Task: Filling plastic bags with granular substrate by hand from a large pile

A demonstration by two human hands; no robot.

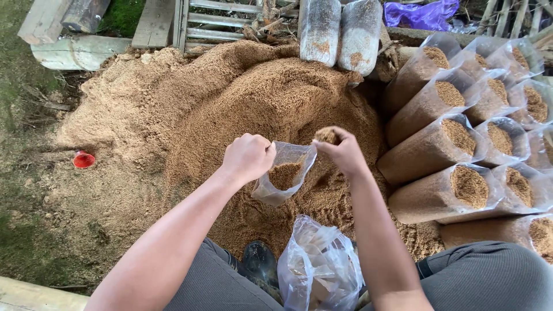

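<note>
My left hand (249, 156) grips the rim of a small clear plastic bag (284, 173) and holds it open above a big pile of brown sawdust (253, 98). The bag has some sawdust in its bottom. My right hand (344, 151) is at the bag's other rim, closed around a handful of sawdust (326, 135) just above the opening. Both forearms reach forward from my knees.
Several filled plastic bags of sawdust (455, 144) lie stacked on the right. Two upright filled bags (340, 31) stand behind the pile. A bundle of empty clear bags (319, 268) lies by my black boot (259, 262). A red cap (83, 159) sits on the left.
</note>
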